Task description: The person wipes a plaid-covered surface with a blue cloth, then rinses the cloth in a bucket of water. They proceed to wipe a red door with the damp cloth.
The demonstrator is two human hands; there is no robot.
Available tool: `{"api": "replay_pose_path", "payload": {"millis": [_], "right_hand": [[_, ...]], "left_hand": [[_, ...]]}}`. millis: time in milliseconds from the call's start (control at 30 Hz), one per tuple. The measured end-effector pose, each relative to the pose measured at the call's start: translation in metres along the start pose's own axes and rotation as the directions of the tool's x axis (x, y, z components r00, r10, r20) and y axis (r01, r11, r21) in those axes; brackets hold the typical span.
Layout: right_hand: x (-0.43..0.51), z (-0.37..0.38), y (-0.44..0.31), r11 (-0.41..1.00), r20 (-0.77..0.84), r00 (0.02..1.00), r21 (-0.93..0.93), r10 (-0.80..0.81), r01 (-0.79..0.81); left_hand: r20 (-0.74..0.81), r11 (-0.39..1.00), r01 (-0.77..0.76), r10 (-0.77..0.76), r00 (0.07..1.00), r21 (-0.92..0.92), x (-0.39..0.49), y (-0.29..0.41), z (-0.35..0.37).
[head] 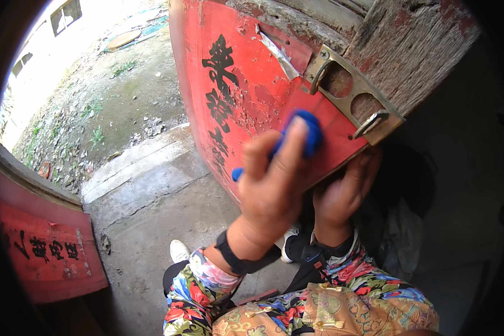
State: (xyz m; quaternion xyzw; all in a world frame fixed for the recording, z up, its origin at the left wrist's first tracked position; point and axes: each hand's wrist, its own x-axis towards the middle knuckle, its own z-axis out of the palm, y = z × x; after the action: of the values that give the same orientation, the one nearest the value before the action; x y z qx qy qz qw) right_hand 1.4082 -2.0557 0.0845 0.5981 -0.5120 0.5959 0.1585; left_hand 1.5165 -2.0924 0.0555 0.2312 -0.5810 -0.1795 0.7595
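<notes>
A wooden door (420,50) with weathered boards stands at an angle before me. Red paper (252,92) with black brush characters covers much of it, worn through in patches. My left hand (273,185) holds a bunched blue cloth (313,132) at the red paper; hand and cloth are blurred. My right hand (346,189) is at the door's near edge, its fingertips hidden behind it. Just above the right hand, a brass-coloured latch plate (357,94) with two ring pulls is fixed to the door. A torn strip of pale paper (279,54) curls off the surface.
Another red panel (46,248) with black characters stands at left. A concrete threshold (138,168) leads to bare ground (143,84) with leaves and weeds. My white shoes (179,251) are on the concrete floor (151,235). A pale crumpled plastic bag (403,235) lies in shadow at right.
</notes>
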Motion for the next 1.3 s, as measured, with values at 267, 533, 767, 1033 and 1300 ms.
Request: {"api": "replay_pose_path", "payload": {"millis": [267,533,767,1033,1300], "right_hand": [[0.011,-0.006,0.029,0.947,-0.014,0.986,0.281,0.165,-0.155],[0.012,-0.011,0.051,0.871,0.116,0.983,0.456,0.145,-0.182],[-0.007,-0.024,0.055,0.927,0.205,0.961,0.290,0.184,-0.239],[-0.031,-0.030,0.095,0.978,0.314,0.933,0.052,0.178,-0.204],[-0.056,-0.046,0.077,0.715,0.390,0.710,0.163,0.587,-0.680]], "left_hand": [[0.083,0.973,0.204,-0.214,0.973,0.109,-0.032,-0.041,0.015],[0.172,0.954,-0.021,-0.032,0.985,0.299,-0.078,-0.051,0.020],[0.193,0.980,0.008,-0.047,0.980,0.198,-0.073,-0.014,0.030],[0.146,0.952,0.025,-0.073,0.987,0.306,-0.072,-0.045,0.052],[0.301,0.894,0.426,-0.447,0.842,0.137,-0.100,-0.051,0.018]]}}
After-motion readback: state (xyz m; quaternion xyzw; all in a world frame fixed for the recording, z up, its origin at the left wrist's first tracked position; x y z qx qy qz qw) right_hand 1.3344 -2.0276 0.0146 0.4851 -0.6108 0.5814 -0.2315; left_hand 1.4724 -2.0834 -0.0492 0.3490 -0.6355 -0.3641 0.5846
